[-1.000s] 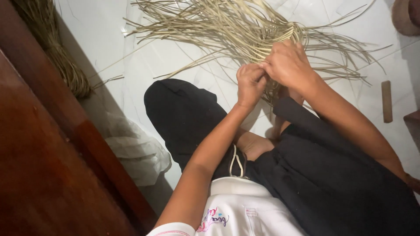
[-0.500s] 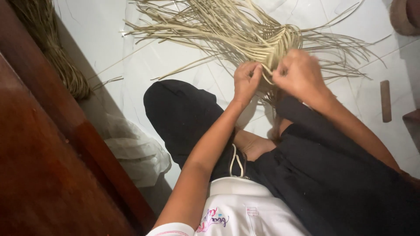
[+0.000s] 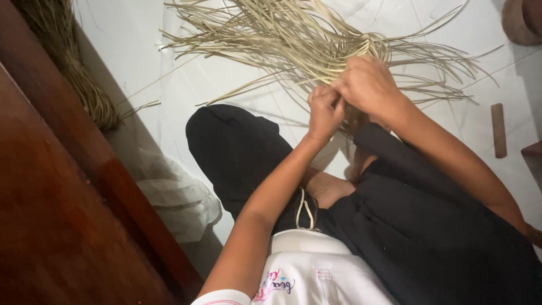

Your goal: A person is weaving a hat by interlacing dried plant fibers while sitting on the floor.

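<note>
Pale, stiff reed strips (image 3: 305, 45), fanned flat

Just beyond the fingers (image 3: 326, 101), the fan of thin, flat, pale straw-coloured reed strips (image 3: 293, 42) was a dry yellowish beige, spread on a plain white tiled floor (image 3: 141, 62). Below the fingers, the loose black cloth trousers (image 3: 418, 226) were solid black, and the white cotton shirt (image 3: 316, 271) bore a small pink and purple print. Far to the left of the fingers, the polished reddish-brown wooden panel (image 3: 56, 214) was a deep red-brown, beside a darker olive-tan heap of dried fibre (image 3: 84, 85).
</note>
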